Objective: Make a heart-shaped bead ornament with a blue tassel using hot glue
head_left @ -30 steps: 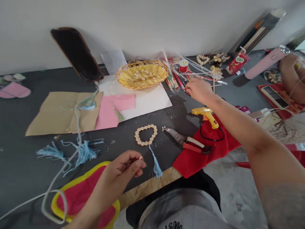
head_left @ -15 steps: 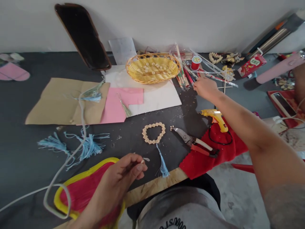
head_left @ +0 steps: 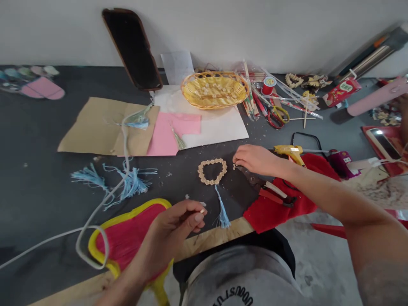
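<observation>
Maker: Right hand (head_left: 255, 159) has come back from the far clutter by the basket (head_left: 214, 106). It now sits low on the dark table, fingertips down at the loose pale bits (head_left: 235, 165) just beside the heart ring (head_left: 212, 171). Left hand (head_left: 178, 223) has hardly shifted. Its thumb and forefinger are pinched tight on one small pale piece (head_left: 202, 211).

Neighbour: Has the right one picked anything up?

Maker: I can't tell. Those fingers are curled over and hide whatever is under them.

Neighbour: What worries you?

Maker: The pinch, mostly. That piece is tiny, and I hold it close to the table edge (head_left: 219, 236), so a loosened thumb could drop it onto my lap or the floor. My right wrist lies over the cutters (head_left: 274, 196), with the glue gun (head_left: 288, 151) just behind on the red cloth (head_left: 287, 208). A careless pull back could drag the cloth and both tools. A nudge sideways would knock the ring crooked or catch its blue tassel (head_left: 222, 212).

Neighbour: Any room to work?

Maker: Bare table lies between the ring and my left hand, and more just left of the ring. Right of it is crowded. The white cord (head_left: 125, 148) trails well off to the left.
</observation>
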